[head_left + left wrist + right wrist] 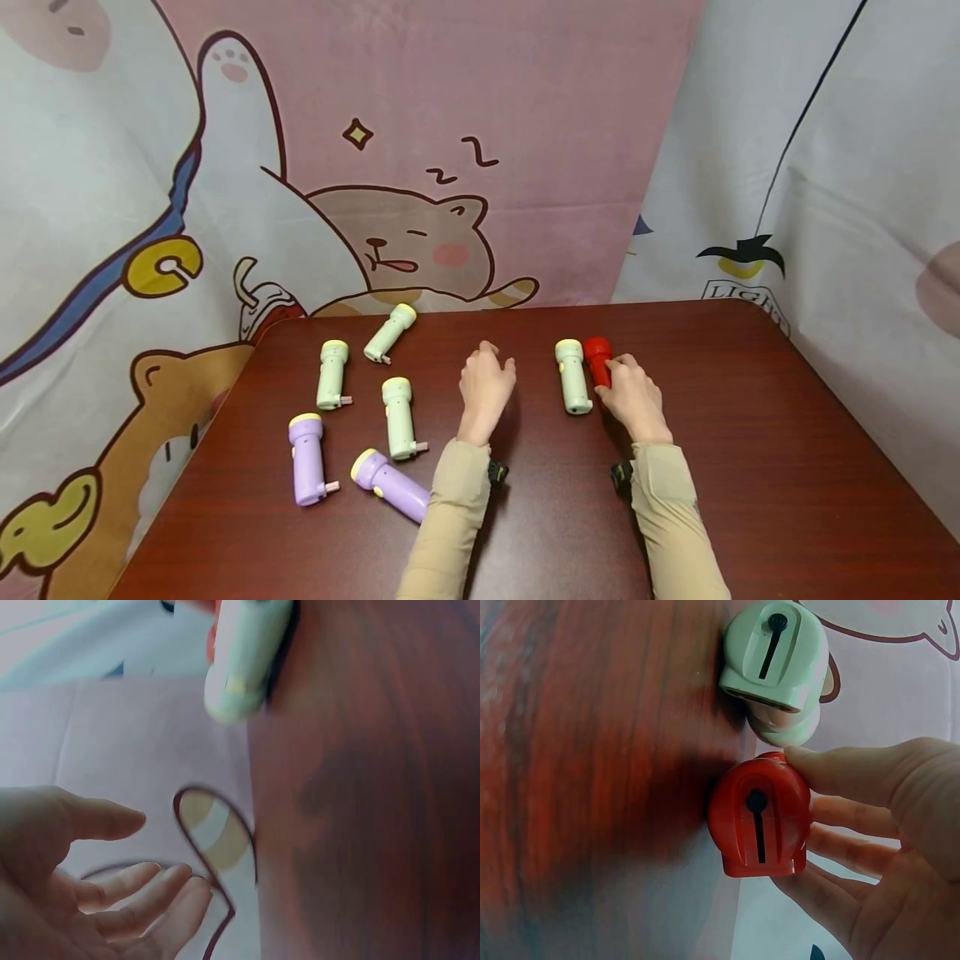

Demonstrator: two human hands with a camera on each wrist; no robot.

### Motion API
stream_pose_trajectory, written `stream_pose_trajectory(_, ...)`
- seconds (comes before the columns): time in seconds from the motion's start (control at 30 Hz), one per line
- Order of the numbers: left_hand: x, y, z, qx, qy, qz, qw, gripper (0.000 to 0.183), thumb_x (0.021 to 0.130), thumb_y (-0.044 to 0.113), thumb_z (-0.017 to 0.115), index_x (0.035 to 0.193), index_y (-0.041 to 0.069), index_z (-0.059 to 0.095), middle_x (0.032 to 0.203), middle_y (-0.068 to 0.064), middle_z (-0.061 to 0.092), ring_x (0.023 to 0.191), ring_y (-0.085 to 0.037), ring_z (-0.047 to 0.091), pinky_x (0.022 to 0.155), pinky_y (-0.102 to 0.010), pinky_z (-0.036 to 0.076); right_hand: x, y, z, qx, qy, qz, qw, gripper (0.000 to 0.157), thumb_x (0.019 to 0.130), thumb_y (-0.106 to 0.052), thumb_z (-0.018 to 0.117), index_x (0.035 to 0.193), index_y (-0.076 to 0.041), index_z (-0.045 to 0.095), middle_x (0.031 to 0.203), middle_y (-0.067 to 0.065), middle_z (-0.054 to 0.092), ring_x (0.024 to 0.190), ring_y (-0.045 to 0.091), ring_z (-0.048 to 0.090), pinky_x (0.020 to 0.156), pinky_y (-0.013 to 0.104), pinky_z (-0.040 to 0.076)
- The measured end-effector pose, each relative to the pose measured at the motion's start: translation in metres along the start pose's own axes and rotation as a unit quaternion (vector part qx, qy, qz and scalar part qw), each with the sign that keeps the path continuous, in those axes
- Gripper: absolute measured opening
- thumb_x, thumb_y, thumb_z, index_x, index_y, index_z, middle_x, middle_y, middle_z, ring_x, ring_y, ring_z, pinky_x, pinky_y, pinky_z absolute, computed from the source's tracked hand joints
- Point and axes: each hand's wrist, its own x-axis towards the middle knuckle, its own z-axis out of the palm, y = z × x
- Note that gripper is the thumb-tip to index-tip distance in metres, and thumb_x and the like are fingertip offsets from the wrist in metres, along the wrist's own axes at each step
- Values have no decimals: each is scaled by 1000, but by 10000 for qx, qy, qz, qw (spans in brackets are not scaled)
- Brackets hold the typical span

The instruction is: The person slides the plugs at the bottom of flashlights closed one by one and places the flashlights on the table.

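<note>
At the right half of the table my right hand (634,397) holds a red flashlight (597,359). In the right wrist view the thumb is at the top of the red flashlight (758,825) and the fingers are along its far side; its end cap faces the camera. Close beside it lies a pale green flashlight (573,377) with a yellow rim, its slotted end seen in the right wrist view. My left hand (486,388) hovers above the middle of the table, fingers loosely bent, nothing in it. The left wrist view shows thumb and fingers apart.
On the left lie three pale green flashlights (332,375) and a purple flashlight (307,460). Another purple flashlight (400,492) is partly hidden by the left sleeve. The brown table (780,467) meets a cartoon-printed cloth (585,150) at its back edge.
</note>
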Motion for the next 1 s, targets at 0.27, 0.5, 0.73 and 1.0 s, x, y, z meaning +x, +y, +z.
stream_pose_trajectory(0.27,-1,-30,-31,415,524,-652,9956,27,84,18,68,102,0,59,93,-21,65,86,-43,63,67,-51,51,1,2,2,-9,56,-29,10000,52,85,-16,69,129,8,52,124,25,52,93,41,60,72,52,52)
stream_pose_trajectory(0.5,-4,-46,-52,875,713,-1302,9850,41,82,16,68,112,-7,53,108,-31,56,98,-51,55,74,-56,50,1,2,2,14,97,-7,10000,52,84,-15,69,128,7,53,124,24,52,95,41,60,74,53,51)
stream_pose_trajectory(0.73,-5,-64,-68,1230,-194,-2388,9631,67,81,22,68,129,-16,39,119,-38,45,106,-52,47,80,-54,48,1,1,2,20,85,-19,10000,51,84,-14,69,128,8,53,124,25,52,93,41,60,72,53,51)
stream_pose_trajectory(1.0,-7,-84,-82,1260,-807,-2498,9567,37,74,10,64,103,-13,61,105,-31,64,99,-44,63,82,-49,51,1,1,2,18,62,15,10000,51,84,-15,69,128,7,54,124,25,52,93,41,60,73,53,51)
